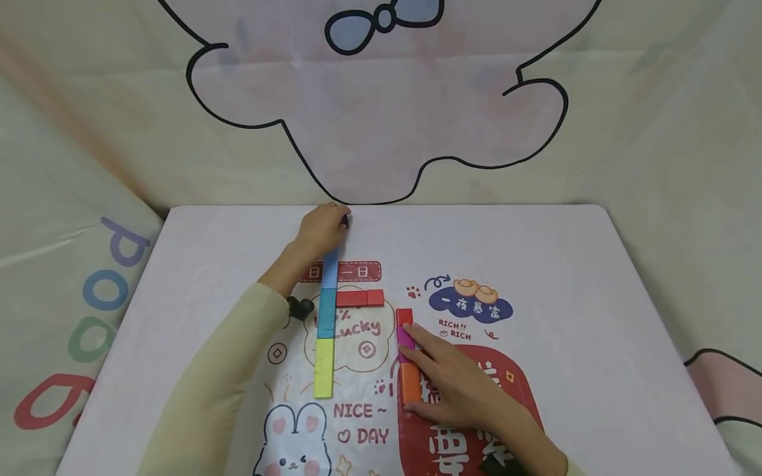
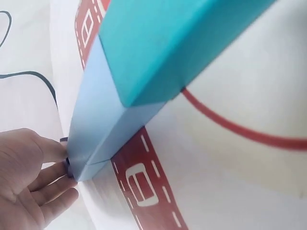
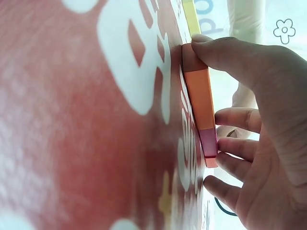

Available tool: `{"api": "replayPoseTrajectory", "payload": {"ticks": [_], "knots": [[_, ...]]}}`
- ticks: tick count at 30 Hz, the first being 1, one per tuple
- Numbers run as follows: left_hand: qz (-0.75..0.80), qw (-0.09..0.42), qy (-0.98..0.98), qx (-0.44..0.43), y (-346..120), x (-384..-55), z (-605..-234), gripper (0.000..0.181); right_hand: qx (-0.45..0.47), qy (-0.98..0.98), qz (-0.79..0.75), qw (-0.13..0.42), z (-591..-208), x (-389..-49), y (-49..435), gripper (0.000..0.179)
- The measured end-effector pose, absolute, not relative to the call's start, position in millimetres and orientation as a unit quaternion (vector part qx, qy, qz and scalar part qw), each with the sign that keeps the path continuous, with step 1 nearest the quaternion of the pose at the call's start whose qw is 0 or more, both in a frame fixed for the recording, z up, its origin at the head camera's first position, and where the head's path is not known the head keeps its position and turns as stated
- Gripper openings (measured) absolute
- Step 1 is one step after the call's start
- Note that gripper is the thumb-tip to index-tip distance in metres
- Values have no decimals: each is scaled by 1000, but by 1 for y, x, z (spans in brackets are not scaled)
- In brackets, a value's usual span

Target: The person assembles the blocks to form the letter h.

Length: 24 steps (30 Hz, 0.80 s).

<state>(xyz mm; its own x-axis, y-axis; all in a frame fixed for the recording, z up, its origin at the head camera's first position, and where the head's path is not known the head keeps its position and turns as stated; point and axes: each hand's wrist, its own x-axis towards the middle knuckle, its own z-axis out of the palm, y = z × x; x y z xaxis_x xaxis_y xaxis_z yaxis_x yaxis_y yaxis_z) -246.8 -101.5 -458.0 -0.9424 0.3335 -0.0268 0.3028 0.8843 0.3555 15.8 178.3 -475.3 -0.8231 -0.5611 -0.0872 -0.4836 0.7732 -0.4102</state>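
A column of blocks runs away from me: a yellow block (image 1: 324, 368) nearest, then a teal block (image 1: 327, 313), then a light blue block (image 1: 330, 268). At its far end my left hand (image 1: 321, 228) pinches a dark purple block (image 1: 344, 221) between thumb and fingers, mostly hidden. Red blocks (image 1: 360, 299) extend rightward from the teal block. My right hand (image 1: 458, 383) rests along a second row, fingers spread and fairly straight. That row has a red block (image 1: 404, 317), a magenta block (image 1: 405, 340) and an orange block (image 1: 409, 383); my thumb touches the orange block's near end.
The white table (image 1: 536, 244) carries printed pictures, including a rabbit (image 1: 294, 449), a blue cloud (image 1: 470, 303) and a large red patch (image 1: 524, 383). Its far edge meets a hanging cloth (image 1: 381, 132) with a black-outlined figure. More printed cloth (image 1: 59, 264) hangs at the left.
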Motion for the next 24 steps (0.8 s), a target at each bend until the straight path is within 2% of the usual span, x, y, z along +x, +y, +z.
{"api": "replayPoseTrajectory", "payload": {"ticks": [12, 24], "knots": [[189, 26, 963, 192, -104, -239, -447, 41, -274, 937, -186, 108, -476, 15, 177, 102], [200, 48, 941, 269, -80, -196, -435, 38, -280, 938, -178, 104, -475, 14, 176, 100]]}}
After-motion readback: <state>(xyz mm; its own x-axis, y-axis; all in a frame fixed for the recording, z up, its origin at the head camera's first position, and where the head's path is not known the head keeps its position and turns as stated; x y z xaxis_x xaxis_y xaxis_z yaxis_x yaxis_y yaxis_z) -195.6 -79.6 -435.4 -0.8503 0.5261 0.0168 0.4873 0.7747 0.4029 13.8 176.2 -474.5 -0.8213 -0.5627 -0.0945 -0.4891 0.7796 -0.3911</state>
